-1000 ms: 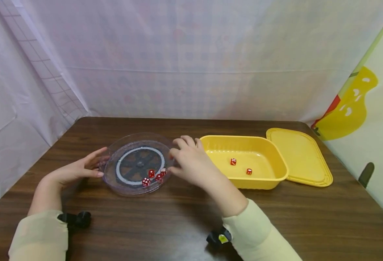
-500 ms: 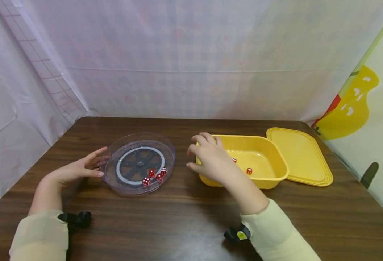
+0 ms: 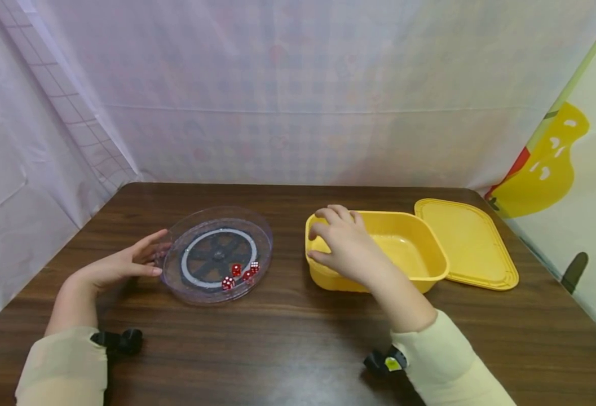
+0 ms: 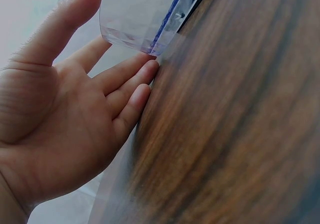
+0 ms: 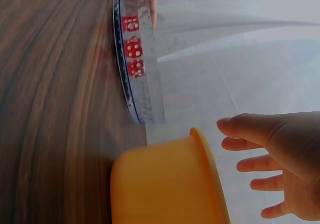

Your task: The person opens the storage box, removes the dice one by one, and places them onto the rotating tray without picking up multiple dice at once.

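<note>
A round clear dish with a dark wheel-like pattern lies at the left on the table. Several red dice with white pips sit near its right front side. My left hand rests at the dish's left edge, fingers and thumb extended along the wall; the left wrist view shows its palm bare. Over the left part of a yellow tub hovers my right hand, fingers loosely bent and apart, with nothing between them in the right wrist view. Hand and forearm hide part of the tub's inside.
A flat yellow lid lies right of the tub, partly behind its rim. The brown wooden table extends in front. White cloth hangs behind. Black wrist cameras stick out from both sleeves.
My right hand has moved right, from the dish's edge to above the tub. Two dice seen earlier in the tub are now hidden behind it. The left hand and dish stay put.
</note>
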Available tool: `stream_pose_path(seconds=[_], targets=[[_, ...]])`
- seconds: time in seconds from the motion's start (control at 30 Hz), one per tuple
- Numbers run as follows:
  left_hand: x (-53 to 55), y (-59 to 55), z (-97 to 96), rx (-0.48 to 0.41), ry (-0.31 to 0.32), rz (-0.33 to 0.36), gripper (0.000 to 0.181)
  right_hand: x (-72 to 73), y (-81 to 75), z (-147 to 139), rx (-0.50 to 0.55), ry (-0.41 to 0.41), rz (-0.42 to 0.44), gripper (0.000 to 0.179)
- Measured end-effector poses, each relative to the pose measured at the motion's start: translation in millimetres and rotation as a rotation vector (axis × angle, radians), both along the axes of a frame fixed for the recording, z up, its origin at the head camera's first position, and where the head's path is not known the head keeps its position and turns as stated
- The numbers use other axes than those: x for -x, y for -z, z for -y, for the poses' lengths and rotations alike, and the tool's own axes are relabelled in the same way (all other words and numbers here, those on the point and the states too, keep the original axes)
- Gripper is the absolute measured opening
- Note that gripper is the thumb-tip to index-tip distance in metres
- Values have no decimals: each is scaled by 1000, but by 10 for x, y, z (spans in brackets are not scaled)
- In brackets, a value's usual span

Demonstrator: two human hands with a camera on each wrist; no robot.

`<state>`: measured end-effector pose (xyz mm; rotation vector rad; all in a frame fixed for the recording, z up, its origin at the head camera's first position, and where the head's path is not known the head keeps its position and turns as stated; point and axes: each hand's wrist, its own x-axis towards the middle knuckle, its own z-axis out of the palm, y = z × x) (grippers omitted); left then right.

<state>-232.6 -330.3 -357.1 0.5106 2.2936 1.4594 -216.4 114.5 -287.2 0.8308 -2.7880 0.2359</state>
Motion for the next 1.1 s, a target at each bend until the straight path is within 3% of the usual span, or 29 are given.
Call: stream_pose_path(seconds=[1.1], targets=[[-12,-6,-7,8,-3,10,89,52,83,-732,26,76,32,18]])
